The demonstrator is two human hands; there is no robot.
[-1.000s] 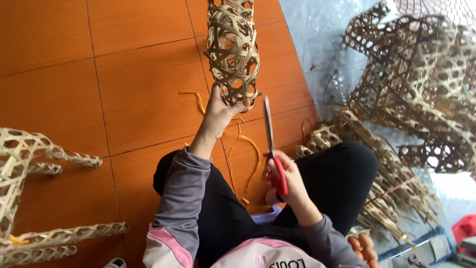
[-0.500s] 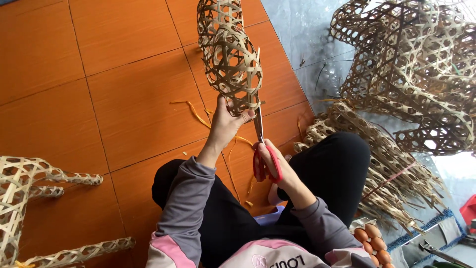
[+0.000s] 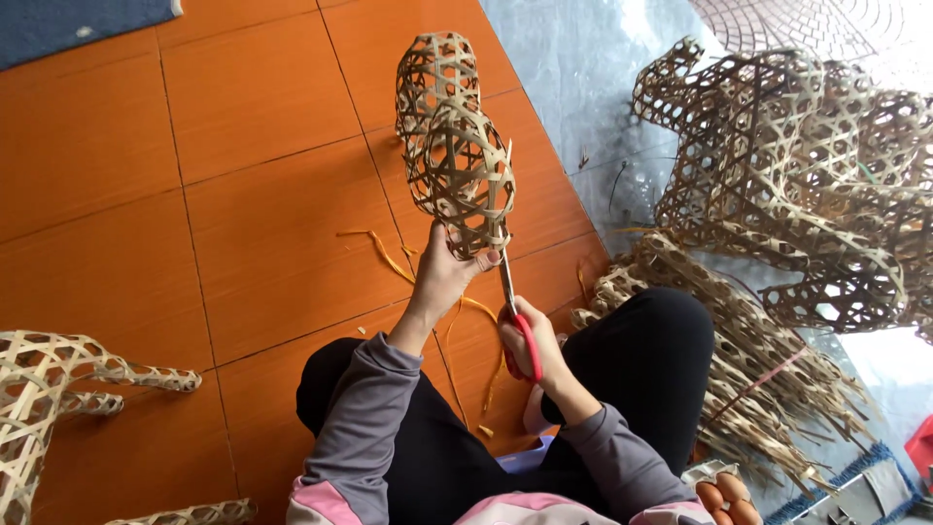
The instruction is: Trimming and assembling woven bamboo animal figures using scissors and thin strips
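Floor (image 3: pixel 194 194): orange tile, with a heap of woven bamboo pieces (image 3: pixel 797 194) on the grey sheet (image 3: pixel 583 87) to your right and another woven frame (image 3: pixel 39 408) at your left. Loose bamboo strips (image 3: pixel 389 255) lie under your arms.

Change vs a second ago: you've brought the scissors (image 3: pixel 515 311) up from beside your knee, and the blades now meet the lower rim of the basket (image 3: pixel 452 146). So trimming of its stray strip ends looks under way.

Your left hand (image 3: pixel 445 275) grips the basket's bottom edge, holding it off the floor, open weave facing you. Your right hand (image 3: pixel 530 342) is closed through the red handles.

Containers: basket is empty. Small tray (image 3: pixel 714 474) at lower right holds brown eggs (image 3: pixel 731 491).
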